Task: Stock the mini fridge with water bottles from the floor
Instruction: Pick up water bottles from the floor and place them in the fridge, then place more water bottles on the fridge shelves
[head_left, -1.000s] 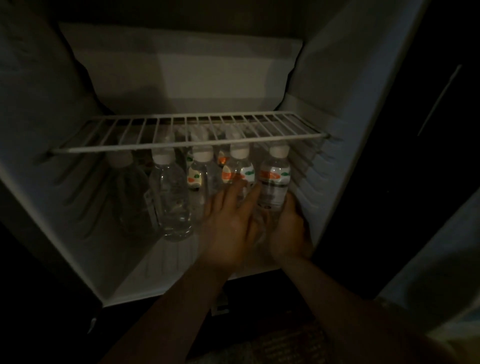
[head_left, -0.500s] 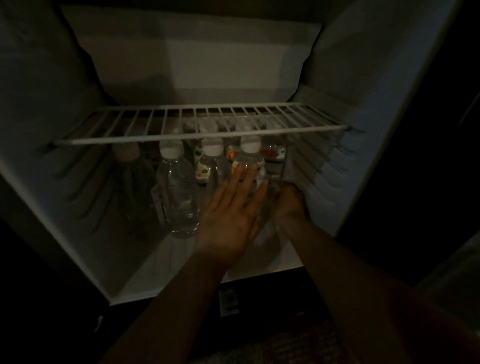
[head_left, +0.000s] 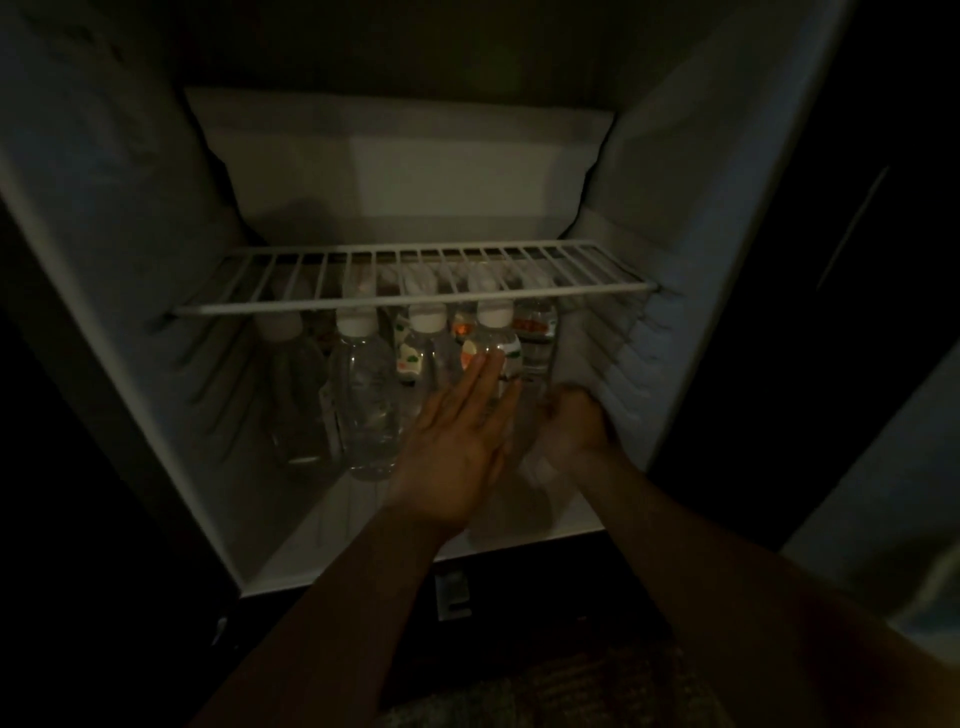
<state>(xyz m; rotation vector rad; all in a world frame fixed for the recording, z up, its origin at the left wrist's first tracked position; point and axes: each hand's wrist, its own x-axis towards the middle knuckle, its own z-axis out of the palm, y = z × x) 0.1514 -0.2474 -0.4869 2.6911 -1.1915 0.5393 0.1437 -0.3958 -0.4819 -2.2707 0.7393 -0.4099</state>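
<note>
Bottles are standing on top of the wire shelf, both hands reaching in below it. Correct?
Not quite. The bottles stand on the fridge floor, under the wire shelf; the shelf itself carries nothing, as the head view shows. Both the left hand and right hand do reach in below it.

Both forearms are bare, no sleeves visible up to frame edge. Left hand (head_left: 457, 441) and right hand (head_left: 574, 426): no rings, no watch, no gloves.
</note>
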